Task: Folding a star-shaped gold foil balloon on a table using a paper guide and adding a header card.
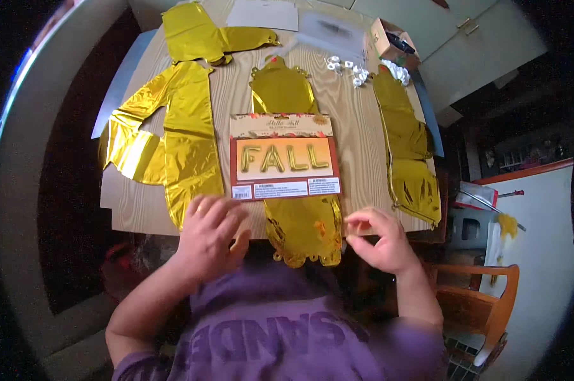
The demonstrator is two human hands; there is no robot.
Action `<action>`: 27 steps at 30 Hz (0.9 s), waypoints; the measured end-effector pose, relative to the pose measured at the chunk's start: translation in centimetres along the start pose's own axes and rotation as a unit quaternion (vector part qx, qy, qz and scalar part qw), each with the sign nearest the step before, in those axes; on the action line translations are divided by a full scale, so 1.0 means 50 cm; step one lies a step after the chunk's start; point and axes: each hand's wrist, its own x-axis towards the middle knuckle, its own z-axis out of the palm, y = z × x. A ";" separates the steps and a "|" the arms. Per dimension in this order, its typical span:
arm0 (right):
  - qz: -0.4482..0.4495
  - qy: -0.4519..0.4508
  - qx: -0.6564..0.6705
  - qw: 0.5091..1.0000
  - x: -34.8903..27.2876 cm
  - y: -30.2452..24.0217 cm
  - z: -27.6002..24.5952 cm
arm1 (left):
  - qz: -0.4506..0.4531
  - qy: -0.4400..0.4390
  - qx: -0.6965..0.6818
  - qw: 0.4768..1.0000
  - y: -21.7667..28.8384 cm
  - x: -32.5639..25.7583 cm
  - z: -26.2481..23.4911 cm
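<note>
A flat gold foil balloon (303, 232) lies in the middle of the table, its near end reaching past the front edge. A printed balloon package (285, 159) rests across it. My right hand (382, 241) is beside the balloon's lower right edge, thumb and fingers curved with a gap between them. To the left, my left hand (210, 235) hovers at the table edge with loosely bent fingers, overlapping the lower end of an F-shaped gold foil balloon (191, 133). Neither hand visibly holds anything.
Another gold foil balloon (201, 32) lies at the far left, and one more gold balloon (407, 146) along the right side of the wooden table (357, 152). White curled pieces (358, 73), a white sheet (263, 15) and a small box (391, 44) sit at the back. A wooden chair (477, 305) stands right.
</note>
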 end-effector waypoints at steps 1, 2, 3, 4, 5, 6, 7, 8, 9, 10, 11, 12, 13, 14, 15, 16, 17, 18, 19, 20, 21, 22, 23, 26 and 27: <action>-0.070 0.022 -0.147 0.986 -0.004 -0.006 -0.005 | 0.014 0.017 0.012 1.000 -0.002 0.020 0.002; -0.139 0.042 -0.291 0.946 -0.008 -0.009 -0.006 | 0.004 0.010 0.020 1.000 -0.002 0.035 0.011; -0.150 0.036 -0.340 0.928 -0.012 0.003 0.010 | -0.007 0.003 0.029 1.000 0.000 0.049 0.028; -0.154 0.032 -0.390 0.907 -0.022 0.027 0.039 | -0.012 -0.003 0.035 0.999 0.000 0.065 0.041; -0.159 0.027 -0.439 0.884 -0.026 0.051 0.065 | 0.000 -0.024 0.021 0.999 -0.003 0.079 0.047; -0.227 0.087 -0.437 0.866 -0.019 0.075 0.090 | 0.012 -0.046 0.011 0.999 -0.010 0.089 0.056; -0.248 0.126 -0.410 0.869 -0.013 0.097 0.116 | 0.024 -0.069 0.000 0.997 -0.016 0.094 0.064; -0.268 0.165 -0.383 0.869 -0.006 0.118 0.139 | 0.036 -0.059 -0.010 0.998 -0.018 0.097 0.067; -0.292 0.199 -0.351 0.867 0.003 0.119 0.145 | 0.035 -0.058 -0.009 0.998 -0.014 0.097 0.065; -0.310 0.224 -0.361 0.851 0.005 0.112 0.143 | 0.035 -0.056 -0.007 0.998 -0.011 0.096 0.063; -0.318 0.222 -0.348 0.854 -0.003 0.110 0.144 | 0.035 -0.055 -0.006 0.998 -0.006 0.094 0.061; -0.324 0.223 -0.337 0.855 -0.012 0.107 0.149 | 0.042 -0.048 -0.021 0.998 0.000 0.092 0.057; -0.330 0.224 -0.327 0.857 -0.021 0.102 0.151 | 0.053 -0.056 -0.029 0.997 0.005 0.087 0.057; -0.332 0.228 -0.313 0.860 -0.035 0.093 0.149 | 0.064 -0.064 -0.036 0.995 0.009 0.082 0.057; -0.334 0.231 -0.305 0.861 -0.047 0.095 0.155 | 0.075 -0.072 -0.044 0.994 0.013 0.072 0.060; -0.336 0.235 -0.298 0.862 -0.059 0.098 0.162 | 0.102 -0.072 -0.038 0.991 0.024 0.063 0.047; -0.338 0.239 -0.290 0.863 -0.070 0.101 0.168 | 0.111 -0.073 -0.032 0.991 0.024 0.052 0.052; -0.331 0.230 -0.277 0.872 -0.082 0.100 0.172 | 0.119 -0.073 -0.029 0.990 0.023 0.039 0.059; -0.332 0.229 -0.271 0.874 -0.088 0.099 0.175 | 0.127 -0.074 -0.025 0.989 0.025 0.032 0.064; -0.333 0.228 -0.264 0.876 -0.090 0.095 0.179 | 0.127 -0.069 -0.009 0.989 0.030 0.028 0.065; -0.335 0.227 -0.256 0.878 -0.091 0.092 0.182 | 0.134 -0.044 0.021 0.990 0.030 0.026 0.078; -0.338 0.221 -0.253 0.879 -0.089 0.093 0.182 | 0.141 -0.019 0.052 0.988 0.026 0.025 0.099; -0.339 0.219 -0.254 0.879 -0.091 0.094 0.184 | 0.148 0.007 0.082 0.986 0.026 0.024 0.112; -0.342 0.216 -0.260 0.877 -0.090 0.097 0.176 | 0.127 0.023 0.067 0.989 0.032 0.034 0.118; -0.343 0.214 -0.260 0.877 -0.090 0.097 0.173 | 0.121 0.026 0.065 0.990 0.030 0.033 0.122</action>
